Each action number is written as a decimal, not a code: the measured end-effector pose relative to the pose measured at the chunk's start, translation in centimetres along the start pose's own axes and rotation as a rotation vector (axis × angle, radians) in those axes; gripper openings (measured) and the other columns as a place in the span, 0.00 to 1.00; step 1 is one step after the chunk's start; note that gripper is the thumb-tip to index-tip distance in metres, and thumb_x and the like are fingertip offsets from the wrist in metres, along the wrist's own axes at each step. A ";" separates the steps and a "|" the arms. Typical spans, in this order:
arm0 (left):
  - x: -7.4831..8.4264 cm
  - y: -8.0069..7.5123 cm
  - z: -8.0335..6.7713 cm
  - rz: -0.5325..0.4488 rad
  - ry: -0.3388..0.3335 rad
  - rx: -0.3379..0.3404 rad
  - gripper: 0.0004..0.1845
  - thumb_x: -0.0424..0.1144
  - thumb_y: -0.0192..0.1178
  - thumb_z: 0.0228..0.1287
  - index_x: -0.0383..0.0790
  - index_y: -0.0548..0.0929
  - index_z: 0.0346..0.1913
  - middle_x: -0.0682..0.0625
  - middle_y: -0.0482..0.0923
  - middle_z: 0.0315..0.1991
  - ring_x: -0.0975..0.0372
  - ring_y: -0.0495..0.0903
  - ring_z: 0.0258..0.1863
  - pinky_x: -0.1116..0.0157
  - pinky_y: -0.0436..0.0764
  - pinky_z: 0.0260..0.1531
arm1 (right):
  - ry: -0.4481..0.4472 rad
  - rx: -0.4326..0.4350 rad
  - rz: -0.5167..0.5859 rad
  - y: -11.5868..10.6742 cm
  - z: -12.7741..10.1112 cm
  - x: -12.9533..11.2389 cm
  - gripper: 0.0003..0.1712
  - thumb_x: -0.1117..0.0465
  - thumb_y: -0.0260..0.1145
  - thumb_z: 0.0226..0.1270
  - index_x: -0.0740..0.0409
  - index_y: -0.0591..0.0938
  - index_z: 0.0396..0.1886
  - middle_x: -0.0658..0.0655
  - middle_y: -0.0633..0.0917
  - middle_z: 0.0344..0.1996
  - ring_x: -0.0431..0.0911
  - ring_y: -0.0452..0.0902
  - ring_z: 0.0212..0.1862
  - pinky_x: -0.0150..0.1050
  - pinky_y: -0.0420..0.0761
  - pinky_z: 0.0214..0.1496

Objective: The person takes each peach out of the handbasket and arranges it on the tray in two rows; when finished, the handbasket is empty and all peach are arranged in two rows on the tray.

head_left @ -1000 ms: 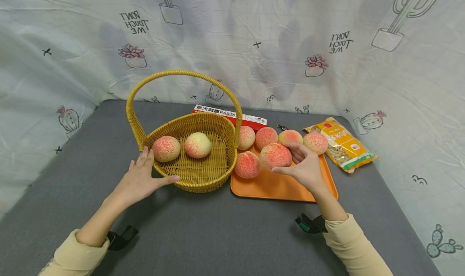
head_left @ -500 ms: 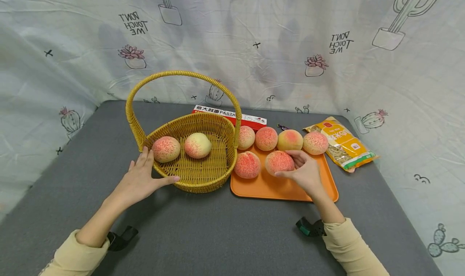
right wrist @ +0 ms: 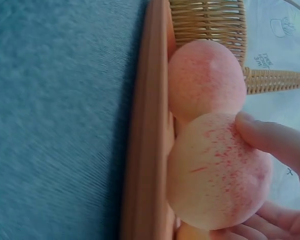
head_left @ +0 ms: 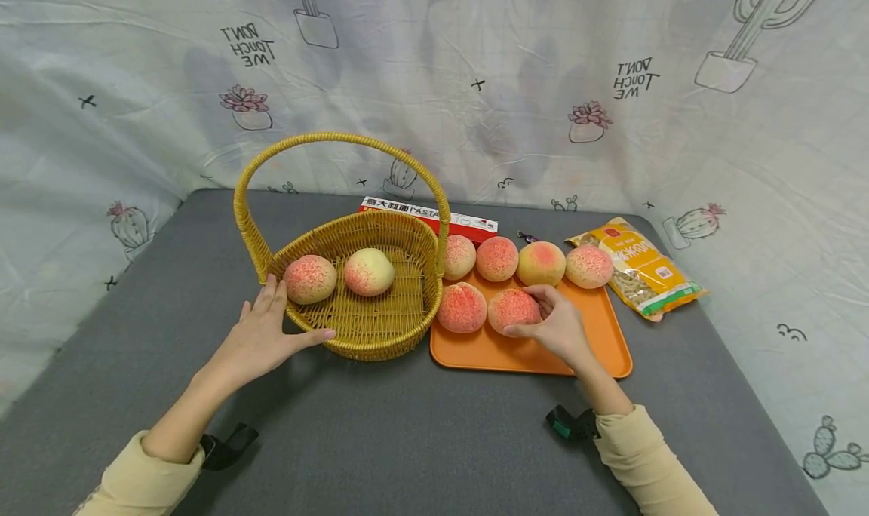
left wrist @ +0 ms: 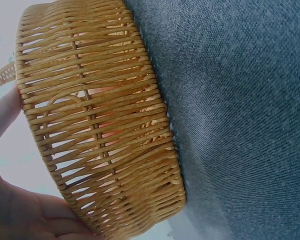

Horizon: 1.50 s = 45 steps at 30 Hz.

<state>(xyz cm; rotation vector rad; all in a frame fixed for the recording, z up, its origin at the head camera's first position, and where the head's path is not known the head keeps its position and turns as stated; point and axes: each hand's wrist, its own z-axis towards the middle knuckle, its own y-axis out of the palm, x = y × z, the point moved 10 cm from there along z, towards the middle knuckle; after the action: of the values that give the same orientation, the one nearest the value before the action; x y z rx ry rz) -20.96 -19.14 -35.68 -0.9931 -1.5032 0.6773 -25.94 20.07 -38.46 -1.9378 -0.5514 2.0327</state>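
Head view: right hand (head_left: 560,327) grips peach (head_left: 511,309) on tray (head_left: 604,350).

my right hand (head_left: 558,327) covers part of the peach (head_left: 511,310); the pasta box (head_left: 434,216) sits half hidden behind the basket (head_left: 380,335).

Woven wicker basket (head_left: 380,327), smooth orange plastic tray (head_left: 597,350), matt grey felt table (head_left: 407,440)

Bright, even light – soft shadows; wrist views blurred close-up.
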 end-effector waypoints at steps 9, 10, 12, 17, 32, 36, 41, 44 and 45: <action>-0.3 0.1 0.0 0.003 0.000 -0.001 0.67 0.71 0.59 0.56 0.19 0.36 0.72 0.24 0.26 0.72 0.32 0.36 0.71 0.36 0.39 0.67 | 0.004 -0.166 -0.050 0.4 0.0 0.0 0.40 0.64 0.77 0.54 0.73 0.69 0.64 0.72 0.72 0.63 0.65 0.66 0.66 0.55 0.67 0.67; -0.3 0.1 -0.1 0.004 -0.001 -0.001 0.67 0.71 0.59 0.56 0.18 0.36 0.72 0.24 0.26 0.72 0.32 0.36 0.71 0.36 0.39 0.67 | 0.001 -0.175 -0.069 0.4 0.0 0.0 0.41 0.63 0.77 0.54 0.73 0.69 0.65 0.72 0.72 0.63 0.65 0.66 0.66 0.55 0.68 0.66; -0.3 0.0 -0.1 0.005 -0.002 -0.002 0.67 0.71 0.59 0.56 0.18 0.36 0.72 0.24 0.26 0.72 0.32 0.36 0.71 0.36 0.39 0.67 | -0.006 -0.185 -0.081 0.5 0.0 -0.1 0.42 0.63 0.77 0.53 0.73 0.69 0.65 0.72 0.72 0.63 0.65 0.66 0.66 0.56 0.68 0.66; -0.4 0.0 0.0 0.011 -0.008 -0.003 0.68 0.71 0.59 0.56 0.18 0.35 0.72 0.24 0.26 0.72 0.31 0.36 0.71 0.36 0.39 0.67 | -0.026 -0.166 -0.095 0.7 0.3 -0.3 0.42 0.65 0.78 0.52 0.75 0.69 0.64 0.72 0.72 0.63 0.65 0.66 0.66 0.55 0.68 0.66; -0.4 0.1 0.0 0.013 -0.014 -0.007 0.67 0.71 0.58 0.56 0.18 0.36 0.72 0.24 0.26 0.72 0.28 0.37 0.69 0.36 0.39 0.67 | -0.066 -0.143 -0.181 0.9 0.3 -0.9 0.44 0.65 0.79 0.50 0.73 0.68 0.65 0.72 0.71 0.64 0.66 0.66 0.65 0.56 0.68 0.65; -0.5 0.2 0.0 0.016 -0.019 -0.008 0.68 0.71 0.58 0.56 0.19 0.36 0.72 0.24 0.26 0.72 0.29 0.37 0.69 0.36 0.39 0.67 | -0.067 -0.140 -0.213 0.9 0.3 -0.9 0.45 0.62 0.80 0.49 0.71 0.68 0.66 0.71 0.71 0.64 0.65 0.67 0.65 0.58 0.68 0.65; -0.4 0.2 0.0 0.010 -0.018 -0.007 0.68 0.71 0.59 0.56 0.19 0.35 0.72 0.24 0.26 0.72 0.30 0.36 0.70 0.36 0.38 0.67 | -0.066 -0.130 -0.249 0.9 0.3 -0.9 0.46 0.59 0.81 0.48 0.69 0.69 0.65 0.70 0.73 0.62 0.65 0.68 0.63 0.59 0.69 0.64; -0.3 0.2 0.1 0.005 -0.016 -0.006 0.68 0.71 0.59 0.56 0.19 0.35 0.72 0.24 0.26 0.72 0.31 0.35 0.71 0.36 0.38 0.67 | -0.067 -0.123 -0.249 0.9 0.3 -0.9 0.46 0.60 0.81 0.48 0.69 0.69 0.66 0.70 0.73 0.62 0.65 0.68 0.64 0.59 0.69 0.64; -0.3 0.2 0.1 0.003 -0.015 -0.006 0.68 0.71 0.59 0.56 0.19 0.36 0.72 0.25 0.26 0.72 0.32 0.35 0.71 0.36 0.38 0.67 | -0.067 -0.122 -0.246 0.8 0.2 -0.9 0.46 0.61 0.81 0.48 0.70 0.69 0.66 0.70 0.73 0.62 0.65 0.68 0.64 0.59 0.69 0.64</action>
<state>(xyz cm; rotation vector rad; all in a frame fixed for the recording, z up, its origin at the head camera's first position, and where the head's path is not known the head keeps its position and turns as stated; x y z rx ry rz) -20.99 -19.29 -35.96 -0.9969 -1.5183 0.6843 -26.05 18.91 -38.05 -1.7705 -0.9008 1.9530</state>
